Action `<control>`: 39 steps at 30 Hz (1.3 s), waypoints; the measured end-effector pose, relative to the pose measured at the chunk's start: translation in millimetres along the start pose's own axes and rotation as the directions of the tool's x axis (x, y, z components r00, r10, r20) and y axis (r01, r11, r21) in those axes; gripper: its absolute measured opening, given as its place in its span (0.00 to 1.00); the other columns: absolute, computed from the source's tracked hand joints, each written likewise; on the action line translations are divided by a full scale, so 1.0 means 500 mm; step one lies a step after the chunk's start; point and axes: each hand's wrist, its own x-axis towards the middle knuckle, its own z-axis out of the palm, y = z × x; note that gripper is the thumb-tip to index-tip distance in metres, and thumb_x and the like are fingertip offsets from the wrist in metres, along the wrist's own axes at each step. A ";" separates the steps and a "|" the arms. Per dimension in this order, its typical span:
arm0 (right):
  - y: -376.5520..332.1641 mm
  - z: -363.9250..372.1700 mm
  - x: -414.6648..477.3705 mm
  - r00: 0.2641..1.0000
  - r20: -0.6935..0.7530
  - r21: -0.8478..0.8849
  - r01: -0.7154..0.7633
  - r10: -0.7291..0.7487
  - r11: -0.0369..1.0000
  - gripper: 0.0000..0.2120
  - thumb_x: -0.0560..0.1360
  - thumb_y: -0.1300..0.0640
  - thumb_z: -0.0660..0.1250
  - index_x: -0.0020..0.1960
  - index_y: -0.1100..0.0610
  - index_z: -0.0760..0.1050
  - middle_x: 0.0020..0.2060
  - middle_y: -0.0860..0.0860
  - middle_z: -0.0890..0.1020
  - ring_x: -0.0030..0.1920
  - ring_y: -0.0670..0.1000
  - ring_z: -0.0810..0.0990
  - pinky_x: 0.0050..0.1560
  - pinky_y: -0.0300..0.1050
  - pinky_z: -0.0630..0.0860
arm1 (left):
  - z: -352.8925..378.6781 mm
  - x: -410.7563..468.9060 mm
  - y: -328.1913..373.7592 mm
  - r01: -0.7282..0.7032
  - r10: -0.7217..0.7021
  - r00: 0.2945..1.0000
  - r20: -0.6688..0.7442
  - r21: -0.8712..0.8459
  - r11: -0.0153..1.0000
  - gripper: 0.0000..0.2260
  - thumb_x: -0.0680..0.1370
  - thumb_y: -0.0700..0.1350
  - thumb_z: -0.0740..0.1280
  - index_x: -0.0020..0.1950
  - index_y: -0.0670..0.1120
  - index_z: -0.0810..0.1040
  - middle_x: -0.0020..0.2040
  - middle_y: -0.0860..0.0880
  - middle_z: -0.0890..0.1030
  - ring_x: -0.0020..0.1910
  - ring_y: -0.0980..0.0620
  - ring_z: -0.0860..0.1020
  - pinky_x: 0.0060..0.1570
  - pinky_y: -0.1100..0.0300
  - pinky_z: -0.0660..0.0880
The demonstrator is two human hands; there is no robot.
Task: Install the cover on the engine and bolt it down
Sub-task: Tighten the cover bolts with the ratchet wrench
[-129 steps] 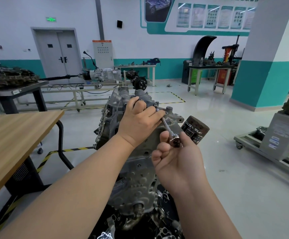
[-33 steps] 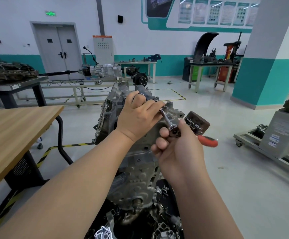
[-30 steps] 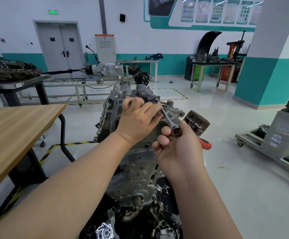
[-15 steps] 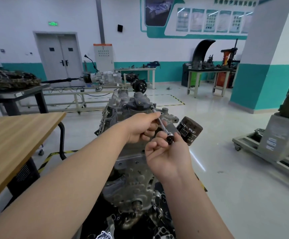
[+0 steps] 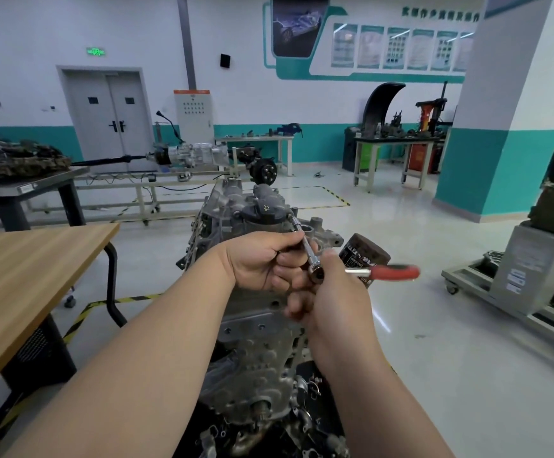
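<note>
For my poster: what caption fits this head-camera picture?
Left hand and right hand hold a red-handled wrench atop the engine.

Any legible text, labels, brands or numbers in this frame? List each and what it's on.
Nothing reads cleanly.
Green sign above the door: lit characters, blurred.
Wall heading over the posters: characters, too blurred.
Posters: print too small.
Oil filter label: white print, blurred.
Oil filler cap: oil-can symbol only, no words.
Grey box stickers: too small.

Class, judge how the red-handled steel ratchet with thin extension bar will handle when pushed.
Probably stiff: red-handled steel ratchet and thin extension bar look straight metal. Likely wobbly at the tip; left hand steadies the bar.
</note>
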 end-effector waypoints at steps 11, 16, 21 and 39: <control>-0.015 -0.041 0.015 0.938 0.165 -0.668 0.334 -0.306 0.665 0.12 0.79 0.46 0.57 0.49 0.55 0.68 0.33 0.54 0.78 0.32 0.55 0.75 0.38 0.56 0.76 | -0.002 -0.004 -0.005 0.012 -0.010 1.000 -0.016 0.091 0.996 0.13 0.77 0.54 0.56 0.38 0.46 0.63 0.24 0.55 0.63 0.24 0.58 0.61 0.26 0.66 0.63; -0.015 -0.044 0.017 0.947 0.134 -0.664 0.305 -0.292 0.683 0.10 0.79 0.46 0.57 0.48 0.53 0.68 0.34 0.55 0.80 0.32 0.55 0.77 0.37 0.55 0.77 | -0.007 0.000 -0.006 0.016 -0.014 1.000 -0.022 0.101 0.995 0.12 0.76 0.54 0.56 0.40 0.48 0.61 0.25 0.54 0.62 0.25 0.57 0.60 0.27 0.65 0.64; -0.020 -0.038 0.024 0.936 0.143 -0.689 0.328 -0.322 0.647 0.13 0.80 0.47 0.57 0.51 0.57 0.69 0.31 0.50 0.76 0.29 0.51 0.74 0.32 0.46 0.72 | -0.009 0.005 -0.008 0.011 -0.010 1.000 -0.008 0.073 0.997 0.11 0.76 0.55 0.56 0.42 0.48 0.63 0.25 0.54 0.64 0.25 0.57 0.61 0.27 0.64 0.66; -0.057 -0.023 0.004 0.795 0.344 -0.935 0.341 -0.500 -0.101 0.09 0.81 0.48 0.51 0.49 0.51 0.53 0.28 0.46 0.69 0.26 0.47 0.66 0.26 0.42 0.59 | -0.001 0.005 -0.005 0.007 -0.005 1.000 -0.021 0.079 0.997 0.13 0.75 0.56 0.56 0.38 0.48 0.60 0.23 0.55 0.64 0.23 0.57 0.62 0.28 0.64 0.68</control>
